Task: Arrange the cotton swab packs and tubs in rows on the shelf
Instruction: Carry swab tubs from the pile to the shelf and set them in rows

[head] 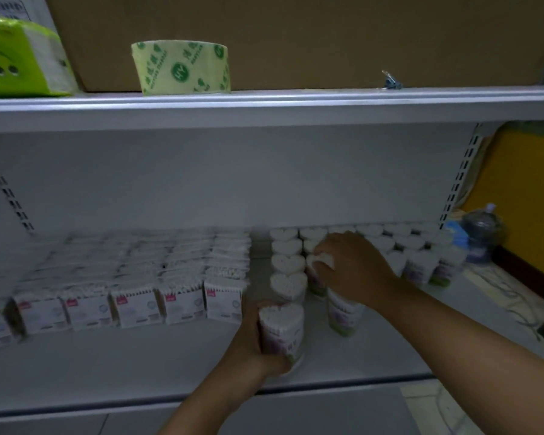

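Note:
Heart-shaped cotton swab tubs [288, 263] stand in rows on the right half of the white shelf [139, 365]. Flat rectangular swab packs [182, 302] fill rows on the left half. My left hand [252, 337] grips one heart tub [283, 328] at the front end of the leftmost tub row, near the shelf's front edge. My right hand [349, 265] reaches further back and holds the top of another tub [318, 268] in the second row. One more tub [343, 312] stands under my right wrist.
The upper shelf [264, 105] carries a roll of green printed tape [182, 67], a green tissue pack [19, 61], a cardboard box [296, 32] and a small clip [391, 81]. A water jug [481, 233] and a yellow wall stand to the right.

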